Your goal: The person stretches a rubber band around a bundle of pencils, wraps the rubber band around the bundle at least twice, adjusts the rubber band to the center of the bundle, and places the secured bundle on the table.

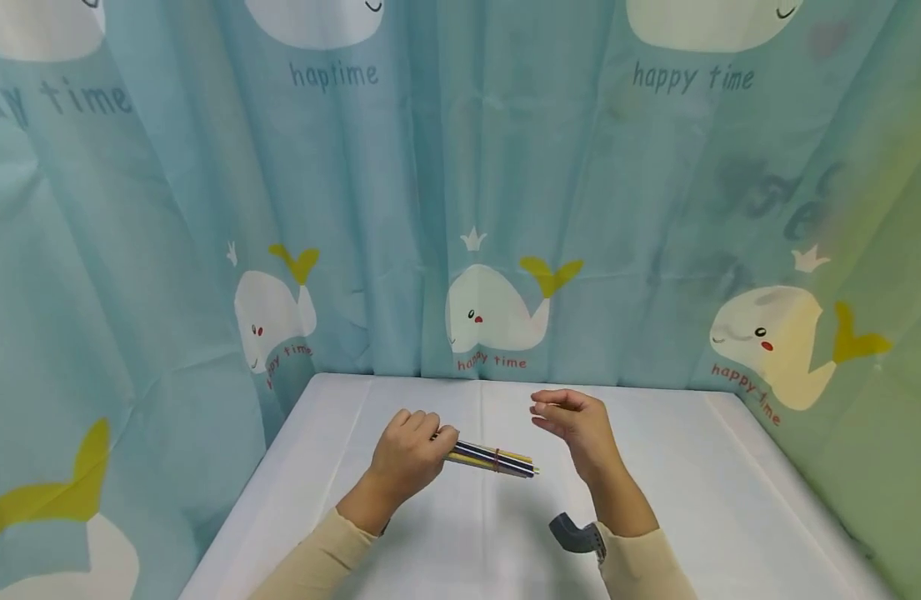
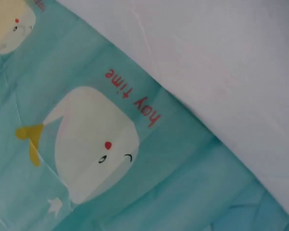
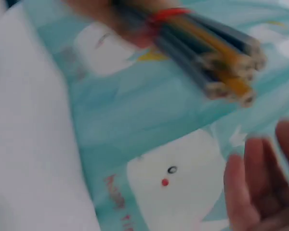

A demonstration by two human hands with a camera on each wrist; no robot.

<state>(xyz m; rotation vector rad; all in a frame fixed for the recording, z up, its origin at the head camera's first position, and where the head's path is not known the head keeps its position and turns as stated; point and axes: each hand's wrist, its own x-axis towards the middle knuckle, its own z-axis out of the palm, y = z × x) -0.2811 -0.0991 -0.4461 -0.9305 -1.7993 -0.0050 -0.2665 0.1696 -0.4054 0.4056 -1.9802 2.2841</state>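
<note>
My left hand [image 1: 412,450] grips one end of a bundle of pencils [image 1: 478,455], holding it above the white table. Dark and yellow pencils lie side by side in it, their free ends pointing right. A red rubber band [image 1: 496,460] goes round them near that end. In the right wrist view the flat ends of the pencils [image 3: 216,62] show, a little blurred. To the right of the bundle and apart from it, my right hand [image 1: 580,421] is raised with loosely bent fingers and nothing in them. The left wrist view shows neither the left hand nor the pencils.
Under both hands lies a white table [image 1: 280,517]. A blue-green curtain [image 1: 400,208] with printed whales hangs behind it and along its sides. At the right sleeve, a dark curved piece [image 1: 574,533] sticks out from the wrist.
</note>
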